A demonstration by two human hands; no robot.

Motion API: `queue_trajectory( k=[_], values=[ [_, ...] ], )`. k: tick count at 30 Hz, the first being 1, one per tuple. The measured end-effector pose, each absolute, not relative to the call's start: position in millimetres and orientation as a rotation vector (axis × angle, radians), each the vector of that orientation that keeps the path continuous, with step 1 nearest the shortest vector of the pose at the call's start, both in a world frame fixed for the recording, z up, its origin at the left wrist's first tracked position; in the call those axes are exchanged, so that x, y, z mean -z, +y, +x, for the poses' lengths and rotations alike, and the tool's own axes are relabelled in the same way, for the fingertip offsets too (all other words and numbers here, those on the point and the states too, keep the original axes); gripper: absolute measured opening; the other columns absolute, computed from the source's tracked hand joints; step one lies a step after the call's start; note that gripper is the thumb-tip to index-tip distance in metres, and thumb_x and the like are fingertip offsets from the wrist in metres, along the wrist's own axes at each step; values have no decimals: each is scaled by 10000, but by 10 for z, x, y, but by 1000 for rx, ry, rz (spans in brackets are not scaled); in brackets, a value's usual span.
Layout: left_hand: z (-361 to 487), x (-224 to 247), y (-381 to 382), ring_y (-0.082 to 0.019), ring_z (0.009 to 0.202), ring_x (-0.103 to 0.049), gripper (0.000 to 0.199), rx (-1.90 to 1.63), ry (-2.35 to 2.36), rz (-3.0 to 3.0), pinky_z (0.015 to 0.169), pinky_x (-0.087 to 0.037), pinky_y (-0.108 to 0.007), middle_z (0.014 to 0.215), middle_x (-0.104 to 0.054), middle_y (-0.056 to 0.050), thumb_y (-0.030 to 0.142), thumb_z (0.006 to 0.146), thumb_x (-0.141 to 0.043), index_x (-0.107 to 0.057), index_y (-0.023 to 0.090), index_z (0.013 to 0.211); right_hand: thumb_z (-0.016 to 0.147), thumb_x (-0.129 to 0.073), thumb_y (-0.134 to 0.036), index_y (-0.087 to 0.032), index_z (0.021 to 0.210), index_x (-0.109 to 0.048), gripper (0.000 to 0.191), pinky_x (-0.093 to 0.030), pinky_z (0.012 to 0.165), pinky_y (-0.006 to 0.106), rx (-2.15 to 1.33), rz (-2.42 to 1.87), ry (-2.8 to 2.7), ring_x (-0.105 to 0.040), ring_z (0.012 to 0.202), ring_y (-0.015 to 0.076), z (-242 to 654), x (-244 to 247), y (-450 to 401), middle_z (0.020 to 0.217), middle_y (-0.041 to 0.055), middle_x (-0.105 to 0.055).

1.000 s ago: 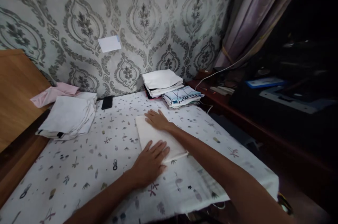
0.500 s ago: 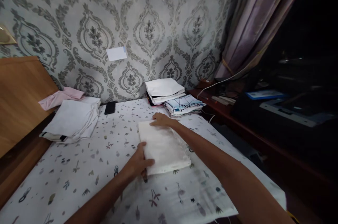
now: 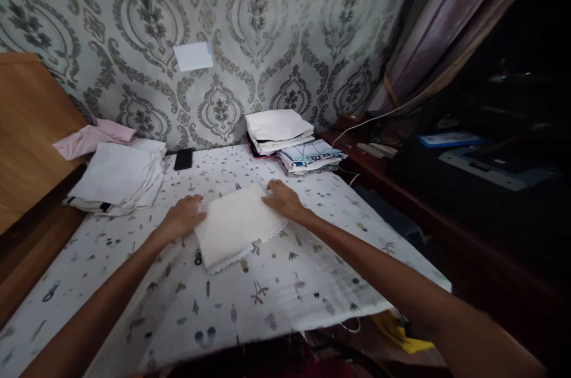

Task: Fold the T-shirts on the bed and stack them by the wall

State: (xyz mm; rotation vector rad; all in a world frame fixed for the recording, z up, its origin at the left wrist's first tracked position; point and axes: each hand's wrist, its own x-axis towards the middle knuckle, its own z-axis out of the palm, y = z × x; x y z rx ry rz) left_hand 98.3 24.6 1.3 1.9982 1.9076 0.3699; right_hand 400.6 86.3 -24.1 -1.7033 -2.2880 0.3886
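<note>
A folded white cloth [image 3: 238,226] with a lacy edge lies at a slant on the patterned sheet [image 3: 178,306]. My left hand [image 3: 185,216] is at the cloth's upper left corner, thumb and fingers apart. At its upper right corner, my right hand [image 3: 285,199] has its fingertips on the edge, the fingers spread. Neither hand is closed round the cloth.
Folded white cloths [image 3: 116,176] and a pink cloth [image 3: 93,137] lie at the left, near a black phone [image 3: 183,158]. Two stacks, one white-topped [image 3: 279,125], one printed [image 3: 312,153], stand by the wall. A yellow item [image 3: 401,333] is below the front edge.
The white cloth has turned and its lacy edge now faces the front. My left hand has moved up and left, off the cloth's side; my right hand has shifted slightly right. The view has tilted down.
</note>
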Motion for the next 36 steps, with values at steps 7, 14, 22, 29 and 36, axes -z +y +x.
queue_trajectory(
  k=[7, 14, 22, 29, 36],
  values=[
    [1783, 406, 171, -311, 1520, -227, 647, -275, 1833, 2368, 1202, -224, -507, 1605, -300, -246, 430, 999, -314, -317, 39, 1516, 1050, -285, -417, -168, 1466, -464, 517, -245, 1201, 416, -359, -1218, -2633, -311, 1482, 221, 3439, 241, 812, 1564, 122, -426],
    [1548, 678, -54, -386, 1525, -163, 802, -169, 2086, 2260, 1177, -166, -630, 1627, -218, -253, 608, 972, -304, -277, 45, 1543, 1032, -226, -560, -160, 1564, -310, 670, -95, 1230, 512, -435, -1382, -2629, -122, 1543, 249, 3453, 536, 887, 1648, 118, -250],
    [984, 721, -234, -354, 1470, -311, 742, -477, 2173, 2028, 1160, -282, -517, 1537, -402, -255, 595, 928, -354, -383, 65, 1446, 1028, -301, -480, -107, 1491, -390, 601, -244, 1174, 454, -454, -1677, -2401, -320, 1462, 283, 3785, 469, 1045, 1575, 186, -378],
    [942, 470, -50, -324, 1068, -573, 404, -545, 2261, 1789, 937, -455, -439, 1062, -625, -140, 542, 780, -537, -568, 172, 939, 883, -576, -534, -128, 1163, -641, 497, -423, 997, 450, -506, -1848, -2251, -488, 1252, 360, 3909, 361, 915, 1340, 204, -552],
    [1268, 321, -295, -204, 779, -628, 353, -1121, 1737, 1196, 700, -514, -333, 835, -617, -18, 489, 779, -569, -487, 225, 997, 804, -655, -311, -186, 1095, -637, 317, -516, 820, 327, -845, -1636, -2172, -655, 1001, 260, 4023, 289, 906, 1128, 94, -703]
  ],
)
